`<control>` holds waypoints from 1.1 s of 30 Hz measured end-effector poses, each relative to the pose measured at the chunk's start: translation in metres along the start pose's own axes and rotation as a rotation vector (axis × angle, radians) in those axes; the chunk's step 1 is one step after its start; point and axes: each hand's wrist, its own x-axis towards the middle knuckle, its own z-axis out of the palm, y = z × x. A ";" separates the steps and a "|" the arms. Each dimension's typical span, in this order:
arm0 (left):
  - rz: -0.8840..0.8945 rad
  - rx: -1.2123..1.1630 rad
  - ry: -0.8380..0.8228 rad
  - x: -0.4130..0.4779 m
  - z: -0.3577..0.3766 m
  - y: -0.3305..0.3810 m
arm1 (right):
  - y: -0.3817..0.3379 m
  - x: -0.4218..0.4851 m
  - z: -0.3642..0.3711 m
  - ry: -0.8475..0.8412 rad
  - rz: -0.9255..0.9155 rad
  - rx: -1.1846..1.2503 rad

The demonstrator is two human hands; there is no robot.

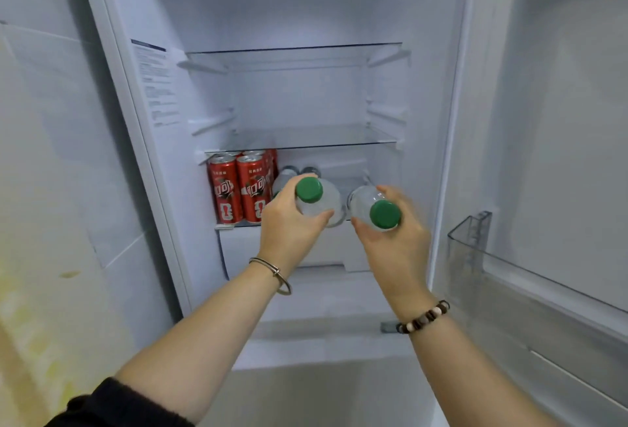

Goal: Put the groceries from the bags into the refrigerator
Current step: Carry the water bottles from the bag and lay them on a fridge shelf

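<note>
My left hand and right hand each have fingers wrapped round a green-capped clear bottle, left bottle and right bottle, at the refrigerator's lowest shelf. Behind stand red cans; further bottles are half hidden by my left hand.

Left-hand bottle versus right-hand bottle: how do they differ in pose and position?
The left-hand bottle sits higher and nearer the red cans; the right-hand bottle is lower, toward the bare side of the shelf, its cap tilted further toward the camera. Both are clear with green caps, each held in one hand.
</note>
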 end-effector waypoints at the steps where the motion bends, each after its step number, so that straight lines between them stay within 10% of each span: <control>1: -0.001 -0.007 0.022 0.006 0.005 -0.007 | 0.008 0.005 0.007 0.006 -0.004 0.006; 25: 0.012 -0.009 -0.256 0.098 0.085 -0.124 | 0.101 0.057 0.098 0.066 0.209 -0.030; 33: 0.329 0.203 -0.434 0.099 0.107 -0.143 | 0.122 0.057 0.099 0.082 0.261 -0.291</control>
